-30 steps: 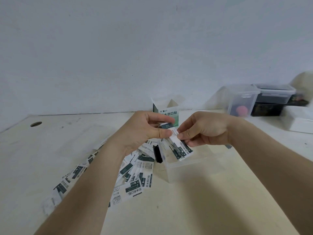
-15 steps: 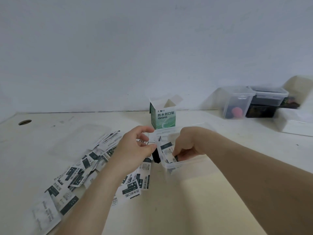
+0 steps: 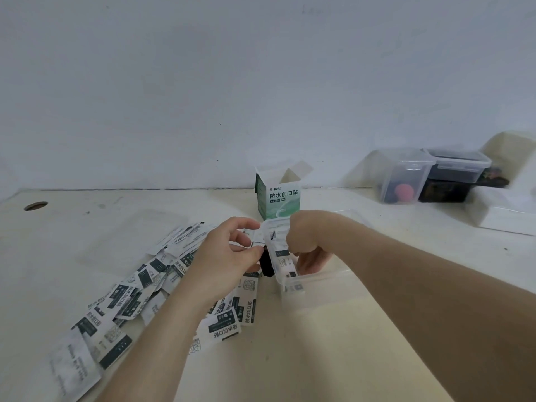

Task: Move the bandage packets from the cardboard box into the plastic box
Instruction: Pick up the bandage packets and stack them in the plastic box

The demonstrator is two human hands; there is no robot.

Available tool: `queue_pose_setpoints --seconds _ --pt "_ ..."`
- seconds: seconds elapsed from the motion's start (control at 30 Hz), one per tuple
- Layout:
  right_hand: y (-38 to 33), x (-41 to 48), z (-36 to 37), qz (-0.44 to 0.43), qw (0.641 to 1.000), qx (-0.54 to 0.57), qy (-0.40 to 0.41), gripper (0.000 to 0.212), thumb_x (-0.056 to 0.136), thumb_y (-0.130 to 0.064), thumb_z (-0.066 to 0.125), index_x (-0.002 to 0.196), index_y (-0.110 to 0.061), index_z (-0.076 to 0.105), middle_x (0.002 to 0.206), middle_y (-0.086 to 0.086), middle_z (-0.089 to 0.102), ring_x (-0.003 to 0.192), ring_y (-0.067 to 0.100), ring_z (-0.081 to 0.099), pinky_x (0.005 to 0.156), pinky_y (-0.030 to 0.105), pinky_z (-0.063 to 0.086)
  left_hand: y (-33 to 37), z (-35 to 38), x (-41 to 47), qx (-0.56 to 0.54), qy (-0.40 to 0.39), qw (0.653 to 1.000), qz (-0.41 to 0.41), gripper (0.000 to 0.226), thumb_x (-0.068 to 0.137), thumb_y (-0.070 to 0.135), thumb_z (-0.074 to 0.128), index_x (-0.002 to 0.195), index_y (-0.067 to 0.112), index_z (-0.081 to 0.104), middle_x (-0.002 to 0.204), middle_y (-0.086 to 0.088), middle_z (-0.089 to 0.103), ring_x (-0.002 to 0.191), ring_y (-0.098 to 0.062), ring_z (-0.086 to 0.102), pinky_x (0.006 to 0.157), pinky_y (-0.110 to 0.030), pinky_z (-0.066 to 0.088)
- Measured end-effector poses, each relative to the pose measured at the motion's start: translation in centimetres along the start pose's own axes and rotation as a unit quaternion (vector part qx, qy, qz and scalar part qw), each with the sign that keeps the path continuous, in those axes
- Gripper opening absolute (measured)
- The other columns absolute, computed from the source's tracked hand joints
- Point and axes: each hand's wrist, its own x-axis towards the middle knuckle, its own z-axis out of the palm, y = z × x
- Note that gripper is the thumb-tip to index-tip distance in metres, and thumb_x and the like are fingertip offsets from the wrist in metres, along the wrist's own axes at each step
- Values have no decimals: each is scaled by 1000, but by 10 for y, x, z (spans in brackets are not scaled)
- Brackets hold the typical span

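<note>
The green-and-white cardboard box [image 3: 278, 195] stands open at the back of the table. Just in front of it is the clear plastic box [image 3: 322, 282] with a black clasp [image 3: 266, 266] on its left end. My right hand [image 3: 307, 242] reaches down into the plastic box, its fingers curled around a small stack of bandage packets [image 3: 282, 262] standing at the left end. My left hand [image 3: 229, 250] hovers at the box's left end with loosely curved fingers, thumb near the clasp, holding nothing that I can make out.
Several loose bandage packets [image 3: 130, 297] lie spread over the table to the left, under my left forearm. A clear flat lid [image 3: 130, 236] lies behind them. Lidded clear containers [image 3: 406, 181] and a white box [image 3: 507, 211] stand at the back right. A cable hole [image 3: 35, 206] is at the far left.
Both hands held the packets above the plastic box. The right hand has since lowered them into it, and the left hand has let go and stays beside the box.
</note>
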Motion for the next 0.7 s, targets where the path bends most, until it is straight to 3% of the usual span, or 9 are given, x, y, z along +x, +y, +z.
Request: queue_pose_setpoints --seconds 0.1,0.23,0.43,0.6,0.7 --pt "2 0 -1 1 999 45 -24 25 96 6 34 109 13 54 103 30 69 88 37 71 90 49 55 0 1 -1 -12 -6 1000 -8 29 86 9 67 99 34 66 94 -5 58 74 -18 73 85 -45 57" --pt "3 -3 -2 -5 999 43 -14 24 96 4 35 112 10 52 83 24 68 68 30 68 85 47 58 0 0 -3 -32 -5 999 -14 29 87 2 64 101 28 66 96 -10 56 81 -24 71 77 -35 60" --pt "2 -10 -2 -19 998 51 8 26 96 2 35 116 11 49 102 31 69 90 40 72 86 51 57 3 1 -6 -42 -9 999 -23 29 86 0 64 103 23 64 96 -10 55 87 -31 70 67 -23 57" --pt "-8 -34 -16 -80 990 -10 117 19 94 -1 40 87 4 57 91 23 72 74 34 74 73 45 61 6 -1 -13 -41 -50 997 -39 32 84 -1 65 103 24 62 95 -8 56 76 -20 69 81 -39 60" --pt "-26 -53 -16 -162 960 -34 227 18 89 -5 44 85 -2 61 83 18 70 73 32 72 73 44 61 9 -19 -14 108 -19 994 2 38 80 -3 59 96 31 63 88 -1 60 72 -14 62 75 -39 60"
